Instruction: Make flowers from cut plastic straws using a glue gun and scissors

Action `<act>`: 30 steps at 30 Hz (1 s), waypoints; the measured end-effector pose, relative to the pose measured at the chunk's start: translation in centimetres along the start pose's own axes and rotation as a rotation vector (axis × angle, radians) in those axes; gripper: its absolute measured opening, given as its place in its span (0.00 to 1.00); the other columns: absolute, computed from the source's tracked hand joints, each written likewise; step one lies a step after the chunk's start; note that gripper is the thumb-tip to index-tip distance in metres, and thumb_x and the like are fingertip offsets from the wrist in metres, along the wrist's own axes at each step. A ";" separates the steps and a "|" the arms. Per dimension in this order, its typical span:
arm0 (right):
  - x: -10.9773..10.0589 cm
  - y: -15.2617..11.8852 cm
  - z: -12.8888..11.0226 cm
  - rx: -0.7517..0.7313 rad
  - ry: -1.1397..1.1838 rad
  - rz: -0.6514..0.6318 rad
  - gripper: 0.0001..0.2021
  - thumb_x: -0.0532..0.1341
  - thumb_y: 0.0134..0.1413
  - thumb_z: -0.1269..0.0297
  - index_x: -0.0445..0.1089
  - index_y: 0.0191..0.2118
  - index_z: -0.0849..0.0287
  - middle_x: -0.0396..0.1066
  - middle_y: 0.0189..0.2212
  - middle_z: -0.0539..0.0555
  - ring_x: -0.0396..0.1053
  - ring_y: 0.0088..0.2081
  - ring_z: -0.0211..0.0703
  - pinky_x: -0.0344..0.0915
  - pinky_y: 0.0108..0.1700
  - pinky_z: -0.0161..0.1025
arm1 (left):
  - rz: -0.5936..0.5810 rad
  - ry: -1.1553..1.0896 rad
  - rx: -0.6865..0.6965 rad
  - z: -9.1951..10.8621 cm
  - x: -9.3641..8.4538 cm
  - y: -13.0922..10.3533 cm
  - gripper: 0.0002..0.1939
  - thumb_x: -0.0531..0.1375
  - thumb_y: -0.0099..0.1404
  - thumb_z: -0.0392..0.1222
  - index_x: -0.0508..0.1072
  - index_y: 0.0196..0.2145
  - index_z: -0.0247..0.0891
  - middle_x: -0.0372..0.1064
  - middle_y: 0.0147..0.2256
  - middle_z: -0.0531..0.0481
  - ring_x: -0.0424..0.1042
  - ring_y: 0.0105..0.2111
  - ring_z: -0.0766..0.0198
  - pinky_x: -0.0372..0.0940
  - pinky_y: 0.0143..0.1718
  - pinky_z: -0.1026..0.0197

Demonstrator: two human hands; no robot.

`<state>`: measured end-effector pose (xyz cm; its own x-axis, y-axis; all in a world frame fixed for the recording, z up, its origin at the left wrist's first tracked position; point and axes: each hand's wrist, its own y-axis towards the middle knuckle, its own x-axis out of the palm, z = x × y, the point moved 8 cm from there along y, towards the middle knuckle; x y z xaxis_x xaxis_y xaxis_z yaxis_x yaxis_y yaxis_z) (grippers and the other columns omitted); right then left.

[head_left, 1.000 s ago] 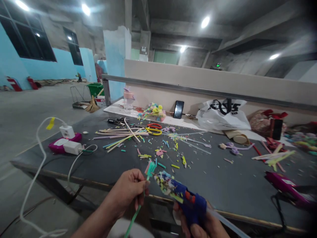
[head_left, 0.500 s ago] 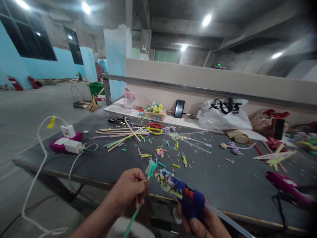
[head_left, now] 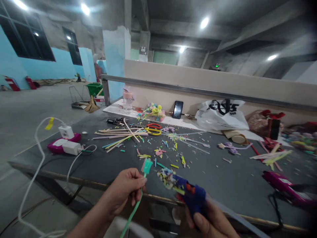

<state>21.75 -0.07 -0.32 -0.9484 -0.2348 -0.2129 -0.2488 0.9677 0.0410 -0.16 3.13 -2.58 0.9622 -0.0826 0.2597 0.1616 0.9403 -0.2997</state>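
Between the thumb and fingers of my left hand (head_left: 128,186) is a green stem (head_left: 132,215), held upright at a slant. A small cluster of green and pink pieces (head_left: 147,166) tops it, just above my fingertips. My right hand (head_left: 206,219) grips the handle of a blue glue gun (head_left: 193,195) with an orange-red part on its side. Scraps in many colours crust the gun's nozzle end (head_left: 168,178), which points left and stands a little apart from the cluster. A long translucent glue stick (head_left: 240,216) sticks out of the gun's back.
Cut coloured bits (head_left: 160,152) litter the dark table (head_left: 223,185). Beyond them lie thin strips (head_left: 121,134), scissors (head_left: 154,131) and a colourful bunch (head_left: 153,111). A phone (head_left: 177,109) leans at the back, near a white bag (head_left: 220,115). Magenta power strips (head_left: 284,186) sit at both sides.
The glue gun has drawn back to the right, away from the cluster. My left hand has turned the stem slightly, so the green top shows a broader face.
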 end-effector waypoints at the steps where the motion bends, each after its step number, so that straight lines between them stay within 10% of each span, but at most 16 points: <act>1: -0.3 0.2 -0.1 -0.010 0.095 0.006 0.19 0.60 0.48 0.52 0.68 0.45 0.54 0.70 0.25 0.52 0.67 0.29 0.43 0.64 0.33 0.35 | -0.012 -0.010 -0.010 0.0 -0.1 0.0 0.11 0.61 0.51 0.42 0.63 0.19 0.36 0.60 0.10 0.58 0.52 0.08 0.77 0.47 0.08 0.74; 10: -8.9 1.3 1.5 0.266 0.632 0.506 0.12 0.65 0.43 0.61 0.70 0.37 0.57 0.72 0.26 0.51 0.70 0.27 0.39 0.67 0.26 0.31 | 0.019 0.040 -0.013 0.7 -2.3 0.5 0.16 0.62 0.51 0.50 0.66 0.20 0.34 0.58 0.11 0.59 0.52 0.10 0.78 0.47 0.11 0.75; 23: -13.6 6.0 2.6 0.292 -0.037 0.477 0.07 0.62 0.45 0.62 0.66 0.24 0.60 0.70 0.18 0.53 0.69 0.23 0.42 0.67 0.28 0.38 | 0.037 0.106 0.029 0.6 -2.9 1.5 0.15 0.61 0.51 0.50 0.66 0.20 0.35 0.60 0.10 0.58 0.53 0.09 0.77 0.48 0.11 0.74; 27: -16.1 7.1 0.7 0.242 -0.405 0.510 0.08 0.61 0.43 0.67 0.63 0.19 0.57 0.63 0.13 0.48 0.66 0.23 0.42 0.60 0.27 0.36 | 0.046 0.154 0.013 0.4 -3.1 1.5 0.15 0.60 0.53 0.50 0.66 0.21 0.35 0.61 0.10 0.58 0.54 0.09 0.76 0.48 0.11 0.73; 30: -14.3 8.2 -1.8 0.126 -0.651 0.460 0.06 0.58 0.44 0.71 0.64 0.20 0.57 0.65 0.18 0.50 0.66 0.30 0.44 0.56 0.32 0.35 | 0.041 0.176 0.016 0.5 -2.8 1.7 0.15 0.60 0.52 0.50 0.66 0.21 0.35 0.59 0.10 0.59 0.53 0.09 0.76 0.49 0.11 0.73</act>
<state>32.93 11.07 4.80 -0.6362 0.2524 -0.7291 0.1996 0.9666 0.1605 -2.71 5.15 -3.40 0.9916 -0.0995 0.0821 0.1194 0.9491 -0.2914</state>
